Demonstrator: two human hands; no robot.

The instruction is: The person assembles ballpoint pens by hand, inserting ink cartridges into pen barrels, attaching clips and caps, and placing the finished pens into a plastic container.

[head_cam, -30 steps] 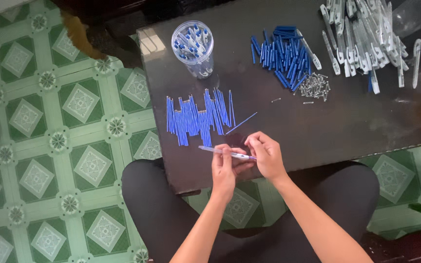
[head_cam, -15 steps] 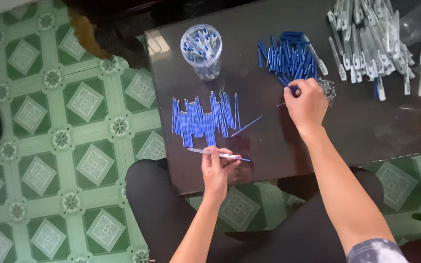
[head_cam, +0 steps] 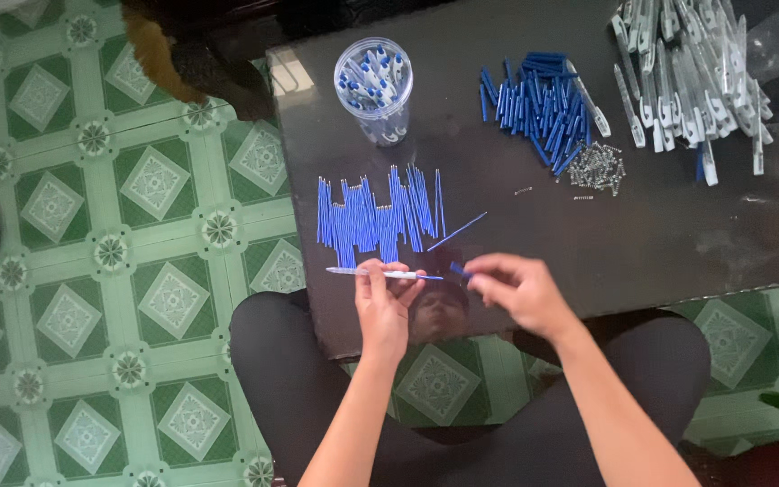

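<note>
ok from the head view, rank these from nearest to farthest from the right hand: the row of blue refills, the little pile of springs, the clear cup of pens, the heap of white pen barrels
From the right hand:
1. Row of blue refills, just up and to its left.
2. Pile of springs, up and to the right.
3. Clear cup, far edge of the table, to the left.
4. Heap of white pen barrels, far right corner.

Cup and heap are fairly close to call.

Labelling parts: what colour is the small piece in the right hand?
Blue; the small piece in the right hand, head view.
</note>
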